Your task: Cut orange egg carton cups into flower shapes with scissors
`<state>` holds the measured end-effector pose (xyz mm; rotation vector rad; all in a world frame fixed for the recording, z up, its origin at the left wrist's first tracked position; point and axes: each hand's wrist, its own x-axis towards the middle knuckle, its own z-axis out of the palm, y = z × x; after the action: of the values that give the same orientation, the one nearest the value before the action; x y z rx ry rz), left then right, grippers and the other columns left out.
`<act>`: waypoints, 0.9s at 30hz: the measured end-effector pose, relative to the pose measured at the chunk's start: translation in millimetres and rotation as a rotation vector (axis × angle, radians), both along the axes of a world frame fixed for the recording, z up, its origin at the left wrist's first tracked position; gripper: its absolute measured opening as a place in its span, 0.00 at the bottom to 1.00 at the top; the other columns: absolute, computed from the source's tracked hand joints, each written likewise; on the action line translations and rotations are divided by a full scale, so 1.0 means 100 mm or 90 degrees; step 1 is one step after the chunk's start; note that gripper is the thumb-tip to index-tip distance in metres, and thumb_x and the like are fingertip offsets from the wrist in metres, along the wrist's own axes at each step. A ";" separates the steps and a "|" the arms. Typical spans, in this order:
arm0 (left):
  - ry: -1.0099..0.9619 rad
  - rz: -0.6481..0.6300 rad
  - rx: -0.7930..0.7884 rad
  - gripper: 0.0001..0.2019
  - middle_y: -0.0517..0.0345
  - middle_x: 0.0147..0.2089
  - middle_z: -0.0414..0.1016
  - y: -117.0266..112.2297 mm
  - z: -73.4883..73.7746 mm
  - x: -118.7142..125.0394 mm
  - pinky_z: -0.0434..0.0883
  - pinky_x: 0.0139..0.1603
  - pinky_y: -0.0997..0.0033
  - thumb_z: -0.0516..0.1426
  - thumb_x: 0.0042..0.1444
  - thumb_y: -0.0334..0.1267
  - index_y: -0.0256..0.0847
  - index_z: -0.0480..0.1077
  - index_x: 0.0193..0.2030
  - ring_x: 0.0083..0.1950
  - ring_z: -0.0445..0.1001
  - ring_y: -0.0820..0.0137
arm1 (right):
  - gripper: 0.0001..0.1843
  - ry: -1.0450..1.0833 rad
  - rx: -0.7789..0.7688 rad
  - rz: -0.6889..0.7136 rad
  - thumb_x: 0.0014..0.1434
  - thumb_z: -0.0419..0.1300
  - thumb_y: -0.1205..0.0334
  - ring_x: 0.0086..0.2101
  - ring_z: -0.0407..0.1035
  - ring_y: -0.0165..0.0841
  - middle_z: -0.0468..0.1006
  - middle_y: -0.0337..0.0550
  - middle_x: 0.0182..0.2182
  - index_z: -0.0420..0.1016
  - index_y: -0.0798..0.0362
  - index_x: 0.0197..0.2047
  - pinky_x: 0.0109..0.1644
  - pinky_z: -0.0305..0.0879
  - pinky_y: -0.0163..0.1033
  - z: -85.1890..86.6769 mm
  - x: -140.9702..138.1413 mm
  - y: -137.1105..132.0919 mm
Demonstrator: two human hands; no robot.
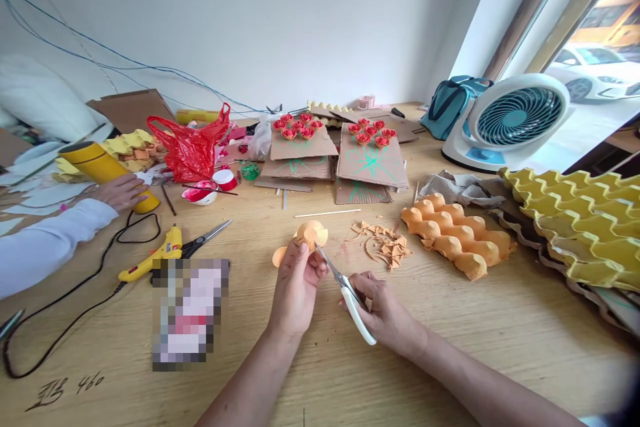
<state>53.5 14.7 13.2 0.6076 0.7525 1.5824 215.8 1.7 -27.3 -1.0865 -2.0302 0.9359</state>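
Note:
Between the thumb and fingers of my left hand (299, 283) is an orange egg carton cup (309, 232), held up above the table. My right hand (383, 310) grips white-handled scissors (356, 313), and their blade tips reach the cup's lower right edge. Whether the blades are cutting the cup I cannot tell. Just left of my left fingers lies another orange piece (279, 255), partly hidden. Orange scraps (387, 245) are heaped to the right of the cup. Beyond them sits an orange egg carton section (457, 233), its bumps facing up.
Yellow egg trays (580, 220) are stacked at right, near a white fan (515, 121). Cardboard pieces bearing red flowers (373, 132) stand at the back. On the left are a glue gun (155, 257), black scissors (207, 238), a pixelated item (193, 313) and another person's hand (120, 192).

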 end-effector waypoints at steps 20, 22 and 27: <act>-0.097 -0.071 -0.096 0.14 0.63 0.32 0.71 0.16 -0.13 -0.16 0.62 0.25 0.79 0.71 0.46 0.41 0.38 0.72 0.33 0.25 0.63 0.81 | 0.17 0.221 -0.163 0.023 0.61 0.61 0.46 0.30 0.61 0.31 0.69 0.38 0.28 0.70 0.52 0.33 0.34 0.57 0.37 0.05 0.09 0.08; -0.034 -0.134 -0.100 0.15 0.64 0.31 0.70 0.13 -0.16 -0.11 0.60 0.25 0.80 0.70 0.48 0.45 0.39 0.72 0.32 0.25 0.60 0.82 | 0.17 0.290 -0.191 0.015 0.60 0.63 0.44 0.32 0.63 0.32 0.72 0.39 0.31 0.72 0.50 0.40 0.35 0.58 0.37 0.06 0.12 0.12; 0.070 -0.251 -0.115 0.18 0.59 0.25 0.69 0.05 -0.23 0.00 0.55 0.24 0.79 0.71 0.46 0.46 0.34 0.72 0.26 0.24 0.59 0.80 | 0.24 0.431 -0.339 -0.090 0.51 0.72 0.47 0.34 0.65 0.34 0.73 0.39 0.35 0.72 0.48 0.45 0.38 0.62 0.38 0.04 0.13 0.17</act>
<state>53.4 19.2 -9.5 0.6681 0.7931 1.1140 228.9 18.5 -22.9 -0.9692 -1.1670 1.5628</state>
